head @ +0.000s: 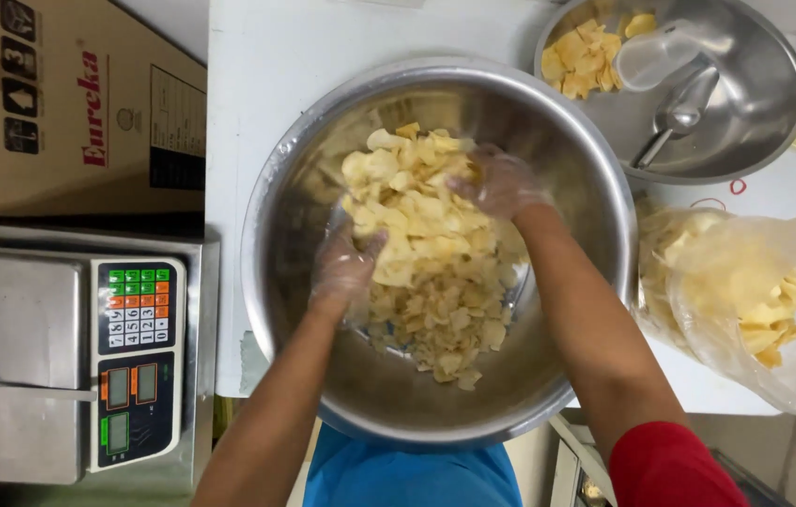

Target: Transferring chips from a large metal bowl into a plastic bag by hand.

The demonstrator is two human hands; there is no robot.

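A large steel bowl (595, 188) sits on the white table in front of me, with a heap of pale yellow chips (426, 282) in it. Both my hands are in clear plastic gloves and are in the bowl. My left hand (343, 268) presses into the left side of the heap, its fingers curled around chips. At the upper right of the heap my right hand (499, 183) rests on top, fingers bent into the chips. How tightly either hand grips is blurred.
A second steel bowl (755, 131) at the back right holds chips, a metal scoop (680, 113) and a clear plastic cup (653, 56). Clear bags of chips (755, 300) lie at the right. A digital scale (50, 366) and a cardboard box (69, 103) stand at the left.
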